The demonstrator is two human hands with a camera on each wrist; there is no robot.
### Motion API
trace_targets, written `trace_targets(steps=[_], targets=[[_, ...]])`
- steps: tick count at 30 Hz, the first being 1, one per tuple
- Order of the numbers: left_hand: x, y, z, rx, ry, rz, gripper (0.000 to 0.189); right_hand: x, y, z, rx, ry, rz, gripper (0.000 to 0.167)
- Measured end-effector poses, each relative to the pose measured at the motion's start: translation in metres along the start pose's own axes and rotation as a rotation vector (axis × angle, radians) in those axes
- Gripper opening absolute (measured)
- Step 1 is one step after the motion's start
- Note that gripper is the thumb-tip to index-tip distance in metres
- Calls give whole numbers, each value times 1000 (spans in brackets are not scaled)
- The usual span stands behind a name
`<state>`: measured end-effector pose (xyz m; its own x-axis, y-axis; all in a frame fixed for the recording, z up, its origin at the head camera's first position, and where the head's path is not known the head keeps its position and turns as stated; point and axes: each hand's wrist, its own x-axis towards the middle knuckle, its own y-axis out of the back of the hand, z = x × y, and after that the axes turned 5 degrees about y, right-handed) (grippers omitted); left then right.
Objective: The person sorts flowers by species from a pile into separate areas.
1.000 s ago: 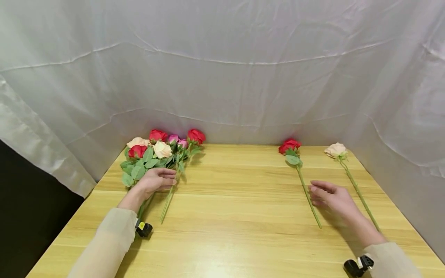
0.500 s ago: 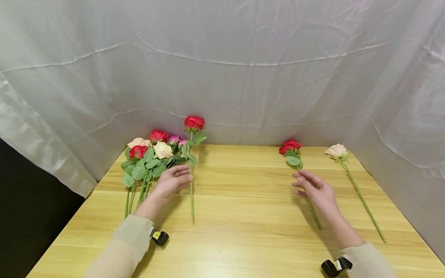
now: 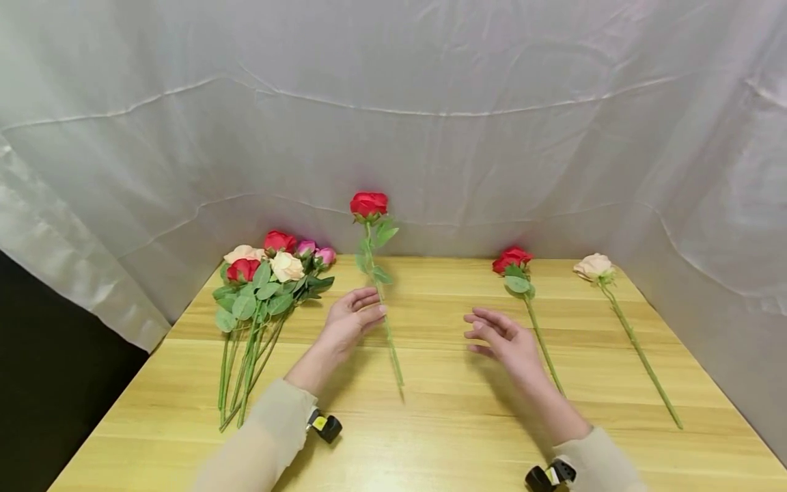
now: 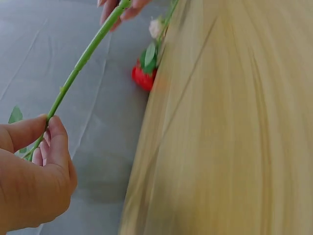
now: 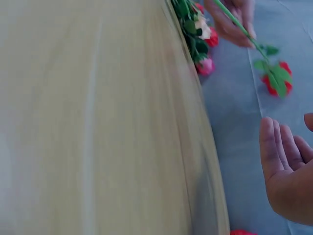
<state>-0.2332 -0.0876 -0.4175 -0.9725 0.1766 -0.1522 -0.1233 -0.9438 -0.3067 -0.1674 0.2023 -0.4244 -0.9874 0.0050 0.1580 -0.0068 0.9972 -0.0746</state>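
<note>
Pinching red rose (image 3: 369, 206) by stem in left hand (image 3: 350, 321), above table (image 3: 430, 437); hovering with right hand (image 3: 509, 345), grip wide, near second red rose (image 3: 513, 259).

Your left sleeve (image 3: 261, 437): plain, pale beige, with small wrinkles at cuff (image 3: 300, 404). Your right sleeve (image 3: 598, 465): same pale beige colour. You wear black left wrist camera (image 3: 331, 429) with yellow patch (image 3: 319, 423), also similar black right wrist camera (image 3: 539, 480).

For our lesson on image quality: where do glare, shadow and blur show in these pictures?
Head view: pale glare on the near tabletop, shadow beside the left sleeve; left wrist view: tabletop grain smeared, held rose's stem crisper; right wrist view: bluish cast, tabletop blurred, rose's red bloom soft.
</note>
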Motion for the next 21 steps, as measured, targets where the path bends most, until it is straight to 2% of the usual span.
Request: trace_targets(steps=[6, 11, 15, 21], targets=[[2, -27, -4, -26, -13, -62, 51, -5, -17, 5, -28, -70, -64, 46], [3, -44, -7, -18, -33, -101, 52, -8, -25, 7, -57, -129, -163, 50], [4, -53, -11, -3, -30, -118, 52, -11, -30, 8, -63, -149, -221, 51], [2, -59, -14, 13, -35, -129, 52, -15, -33, 7, -82, -169, -252, 47]])
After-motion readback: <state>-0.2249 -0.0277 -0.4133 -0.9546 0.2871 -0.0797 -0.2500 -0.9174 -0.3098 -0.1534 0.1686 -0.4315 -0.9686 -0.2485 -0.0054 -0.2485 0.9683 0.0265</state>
